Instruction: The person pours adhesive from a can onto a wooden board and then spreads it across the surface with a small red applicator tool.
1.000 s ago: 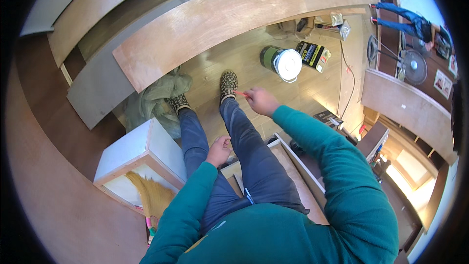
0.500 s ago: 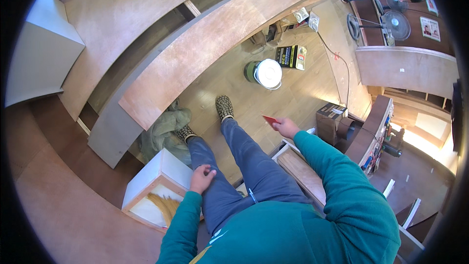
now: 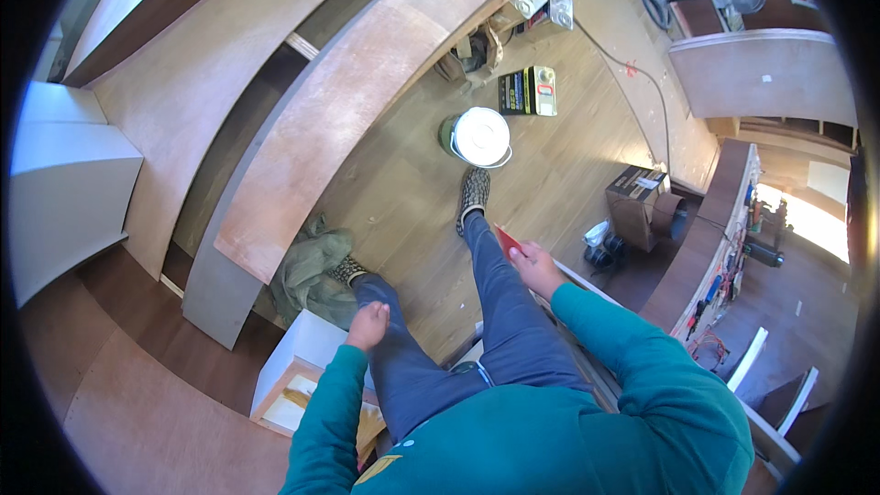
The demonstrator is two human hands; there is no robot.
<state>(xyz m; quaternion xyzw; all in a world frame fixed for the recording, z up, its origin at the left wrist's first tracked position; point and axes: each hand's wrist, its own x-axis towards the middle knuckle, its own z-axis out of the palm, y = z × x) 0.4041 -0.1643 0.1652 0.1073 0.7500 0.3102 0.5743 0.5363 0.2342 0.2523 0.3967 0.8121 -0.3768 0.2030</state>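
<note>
My right hand (image 3: 538,271) pinches a thin, flat red piece (image 3: 507,242); its exact kind does not show. The piece points away from me, over my right leg. My left hand (image 3: 368,325) is closed in a loose fist above my left thigh, with nothing visible in it. Near that hand stands a white box with wooden edges (image 3: 307,348), open on the near side, with something yellowish inside. Beyond my right foot is a white-lidded bucket (image 3: 481,137) with a wire handle.
A rectangular can (image 3: 530,92) stands behind the bucket. Long curved wooden panels (image 3: 339,119) run along the left. Crumpled greenish sheeting (image 3: 312,266) lies by my left foot. At the right are a cardboard box (image 3: 632,202), a bench with tools (image 3: 715,257) and a cable (image 3: 655,87).
My right foot has stepped forward to the bucket. The left hand's fingers have curled in tighter. The right hand still grips the red piece, and the view has shifted.
</note>
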